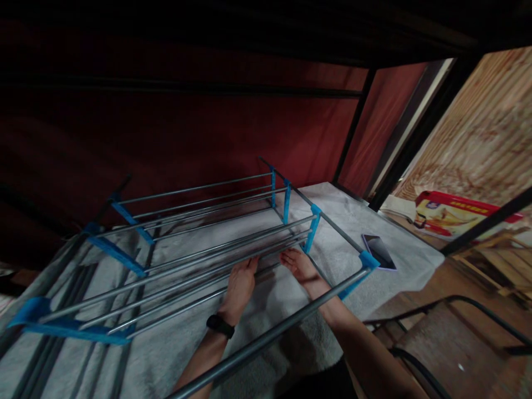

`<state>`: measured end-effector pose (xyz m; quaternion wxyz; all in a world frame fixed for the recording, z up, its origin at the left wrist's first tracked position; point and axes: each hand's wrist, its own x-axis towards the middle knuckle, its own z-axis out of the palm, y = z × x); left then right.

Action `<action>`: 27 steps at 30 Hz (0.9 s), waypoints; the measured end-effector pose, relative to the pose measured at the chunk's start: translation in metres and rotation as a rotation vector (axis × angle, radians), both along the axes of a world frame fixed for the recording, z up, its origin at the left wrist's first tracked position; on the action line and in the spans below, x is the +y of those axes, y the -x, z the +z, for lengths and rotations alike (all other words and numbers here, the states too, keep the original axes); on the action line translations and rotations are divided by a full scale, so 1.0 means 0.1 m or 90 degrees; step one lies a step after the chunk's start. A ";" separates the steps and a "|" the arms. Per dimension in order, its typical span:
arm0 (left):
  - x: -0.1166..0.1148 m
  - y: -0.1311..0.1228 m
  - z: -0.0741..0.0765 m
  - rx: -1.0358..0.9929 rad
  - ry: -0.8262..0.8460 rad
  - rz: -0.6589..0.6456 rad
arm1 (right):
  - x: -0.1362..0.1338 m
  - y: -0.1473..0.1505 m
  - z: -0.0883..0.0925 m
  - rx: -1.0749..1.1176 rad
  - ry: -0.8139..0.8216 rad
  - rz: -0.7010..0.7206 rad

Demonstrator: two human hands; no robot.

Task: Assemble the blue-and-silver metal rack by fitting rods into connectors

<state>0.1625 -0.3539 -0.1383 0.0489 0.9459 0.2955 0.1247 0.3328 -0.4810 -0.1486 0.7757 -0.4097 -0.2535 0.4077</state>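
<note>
A rack of thin metal rods with blue plastic end pieces lies across the cloth-covered surface in front of me. Among its near rods, my left hand, with a dark band on the wrist, has its fingers closed round a metal rod. A little to the right, my right hand pinches the same rod close to a blue end piece, its fingers curled. The fingertips are partly hidden. A thicker side tube passes above both forearms, fitted into a blue corner piece.
Several loose dark tubes lie at the left on the pale cloth. A phone or tablet rests right of the rack. Dark frame posts stand around. Beyond are a red-and-yellow box and a chair.
</note>
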 end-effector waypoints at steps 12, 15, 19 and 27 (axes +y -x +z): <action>-0.07 -0.07 0.05 0.014 -0.019 0.008 | -0.07 0.02 0.15 -0.090 0.010 -0.038; -0.10 -0.13 0.08 0.017 -0.016 -0.001 | 0.07 -0.11 -0.02 -0.041 0.087 -0.053; -0.14 -0.24 0.11 0.034 0.002 -0.010 | 0.15 -0.33 -0.37 -0.028 0.213 -0.087; -0.19 -0.48 0.11 0.026 0.028 -0.014 | 0.01 -0.81 -0.70 -0.249 0.257 -0.532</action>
